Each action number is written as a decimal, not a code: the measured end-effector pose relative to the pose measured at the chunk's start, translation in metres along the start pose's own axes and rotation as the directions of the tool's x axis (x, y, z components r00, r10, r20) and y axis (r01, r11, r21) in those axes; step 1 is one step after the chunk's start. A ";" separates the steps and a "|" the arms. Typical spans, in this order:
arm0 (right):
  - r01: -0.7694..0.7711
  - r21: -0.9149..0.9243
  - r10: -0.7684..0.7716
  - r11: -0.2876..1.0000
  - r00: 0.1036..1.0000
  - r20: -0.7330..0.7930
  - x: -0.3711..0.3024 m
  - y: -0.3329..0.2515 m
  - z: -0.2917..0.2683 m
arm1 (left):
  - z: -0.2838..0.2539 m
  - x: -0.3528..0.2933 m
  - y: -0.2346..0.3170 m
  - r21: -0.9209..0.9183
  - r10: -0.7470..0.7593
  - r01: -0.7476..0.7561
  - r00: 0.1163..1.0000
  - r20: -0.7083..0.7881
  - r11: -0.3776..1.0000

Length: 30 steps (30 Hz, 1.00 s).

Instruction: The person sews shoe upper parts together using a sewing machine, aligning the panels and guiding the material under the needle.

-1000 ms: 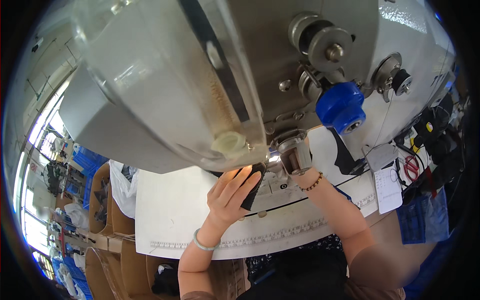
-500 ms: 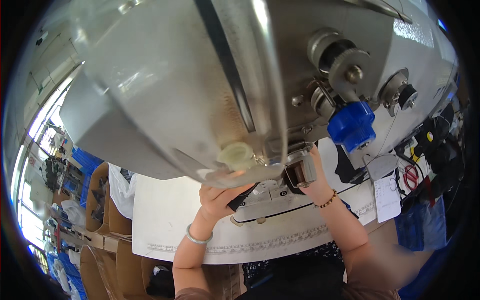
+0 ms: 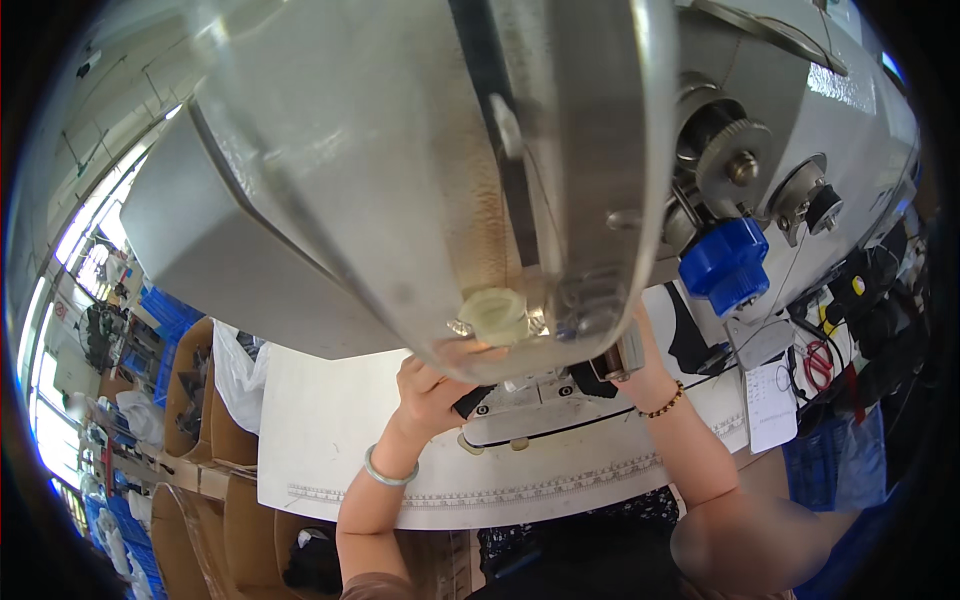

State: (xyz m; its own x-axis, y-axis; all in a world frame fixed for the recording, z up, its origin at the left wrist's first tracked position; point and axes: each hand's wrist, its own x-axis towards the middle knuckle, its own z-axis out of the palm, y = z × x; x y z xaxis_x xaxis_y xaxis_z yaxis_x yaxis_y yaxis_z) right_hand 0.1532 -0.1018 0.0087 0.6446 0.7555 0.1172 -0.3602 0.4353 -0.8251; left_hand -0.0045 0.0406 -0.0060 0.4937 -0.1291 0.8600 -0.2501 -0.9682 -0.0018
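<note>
A large sewing machine head (image 3: 250,260) with a clear guard hangs over the work and hides much of both hands. Under its left side, my left hand (image 3: 432,397) has its fingers bent around a piece of black fabric (image 3: 473,402). On the other side of the metal needle plate (image 3: 540,400), my right hand (image 3: 650,375) reaches in behind the machine head; its fingers are mostly hidden. Black fabric (image 3: 592,381) shows just beside that hand, but whether the two bits are one piece I cannot tell. A blue knob (image 3: 725,265) sits above my right hand.
The white table (image 3: 330,420) has a ruler strip (image 3: 470,497) along its near edge. Another black piece (image 3: 690,335), a written paper pad (image 3: 770,405) and red-handled scissors (image 3: 820,367) lie to the right. Cardboard boxes (image 3: 187,400) and a white plastic bag (image 3: 240,385) stand left.
The view has shifted, so the machine head sits farther right and covers more. The black fabric now shows at both hands. My hands stay at much the same place under the machine.
</note>
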 end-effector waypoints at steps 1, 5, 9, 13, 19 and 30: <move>0.009 0.000 -0.009 1.000 1.000 -0.015 -0.001 0.001 0.000 | 0.000 0.000 0.001 -0.001 -0.007 0.007 1.000 -0.003 1.000; 0.003 0.074 0.001 0.997 0.998 -0.057 0.002 0.007 -0.001 | 0.001 0.002 0.003 0.016 -0.020 0.020 1.000 -0.018 1.000; 0.015 0.050 -0.013 0.999 0.999 -0.041 0.002 0.009 -0.003 | 0.004 0.002 0.003 0.018 -0.010 0.012 0.996 -0.091 1.000; 0.023 0.053 -0.021 0.998 0.999 -0.027 0.006 0.008 0.000 | 0.003 -0.001 0.002 0.014 -0.037 0.038 0.999 -0.033 0.999; -0.026 0.063 0.034 0.998 0.992 -0.124 0.012 0.009 -0.001 | 0.008 -0.007 -0.001 0.019 -0.095 0.097 0.993 -0.068 0.995; -0.120 0.116 0.134 0.986 0.983 -0.124 0.019 0.004 0.004 | 0.008 -0.003 0.001 0.079 -0.011 0.017 0.997 -0.074 0.997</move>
State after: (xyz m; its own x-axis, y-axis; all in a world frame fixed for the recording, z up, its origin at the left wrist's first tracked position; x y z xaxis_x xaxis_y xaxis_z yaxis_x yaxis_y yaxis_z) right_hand 0.1612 -0.0836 0.0094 0.6692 0.7404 -0.0638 -0.5104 0.3956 -0.7635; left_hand 0.0008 0.0384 -0.0130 0.4338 -0.1020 0.8952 -0.1751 -0.9842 -0.0272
